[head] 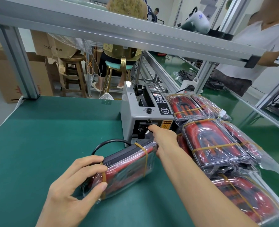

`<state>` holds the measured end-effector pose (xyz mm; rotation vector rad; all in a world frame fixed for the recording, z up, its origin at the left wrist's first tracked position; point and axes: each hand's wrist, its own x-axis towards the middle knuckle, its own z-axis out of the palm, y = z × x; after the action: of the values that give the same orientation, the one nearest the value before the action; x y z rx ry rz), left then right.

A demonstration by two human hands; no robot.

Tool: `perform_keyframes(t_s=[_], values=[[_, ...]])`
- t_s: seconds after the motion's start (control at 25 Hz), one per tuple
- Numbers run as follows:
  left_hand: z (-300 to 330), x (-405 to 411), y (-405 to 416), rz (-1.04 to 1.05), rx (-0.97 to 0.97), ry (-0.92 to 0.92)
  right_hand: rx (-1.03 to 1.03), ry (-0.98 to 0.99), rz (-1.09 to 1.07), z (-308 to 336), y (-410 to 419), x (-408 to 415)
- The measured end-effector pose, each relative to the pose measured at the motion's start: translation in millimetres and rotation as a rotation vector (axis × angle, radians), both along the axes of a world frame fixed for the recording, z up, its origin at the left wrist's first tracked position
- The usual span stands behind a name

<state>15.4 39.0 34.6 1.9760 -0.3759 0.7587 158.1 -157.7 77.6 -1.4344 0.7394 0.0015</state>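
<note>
The left hand [76,182] grips the near end of a pack [127,167], thumb on the lower edge and fingers curled over the top, right where a rubber band [103,179] crosses the plastic. The pack is a red and black unit sealed in a clear bag. It lies flat on the green mat [45,136] just in front of the dispenser [132,112], its far end almost against the machine's foot, with a second band [144,154] round that end. The right hand [164,136] is stretched out over the pack's far end to the dispenser's front opening, forefinger straight and its tip at the slot. The other fingers are tucked under the hand, so from here I cannot tell whether they pinch anything. A black cable [109,142] loops over the mat from the dispenser's front left corner towards the pack. The dispenser's black knob [149,110] sits on its top, above the opening. To the right of the dispenser a pile [214,141] of the same banded packs is stacked, touching its side and running back towards me along the mat's edge. Behind the dispenser, beyond the bench, someone sits on a teal stool [117,65], with cardboard boxes [42,45] well off to the left of it.
</note>
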Motion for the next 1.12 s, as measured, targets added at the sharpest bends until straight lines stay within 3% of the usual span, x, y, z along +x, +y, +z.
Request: perform_keyframes(t_s=[0.12,0.24,0.4,0.52,0.8,1.12], values=[[0,1,-4,0.002,0.023,-0.010,0.059,-0.022,0.098,3,-12,-13],[2,9,-6,-0.003,0.003,0.003,0.145,-0.208,0.188,17,-33,-32],[5,11,-11,-0.033,-0.012,0.026,-0.052,-0.444,0.478,54,-28,-76],[2,3,-14,-0.059,-0.013,0.043,-0.150,-0.494,0.629,62,0,-107],[-4,-6,-17,-0.091,-0.007,0.016,-0.529,-0.404,0.595,36,24,-131],[-6,-7,-19,-0.070,-0.023,-0.013,-0.515,-0.381,0.527,25,35,-140]])
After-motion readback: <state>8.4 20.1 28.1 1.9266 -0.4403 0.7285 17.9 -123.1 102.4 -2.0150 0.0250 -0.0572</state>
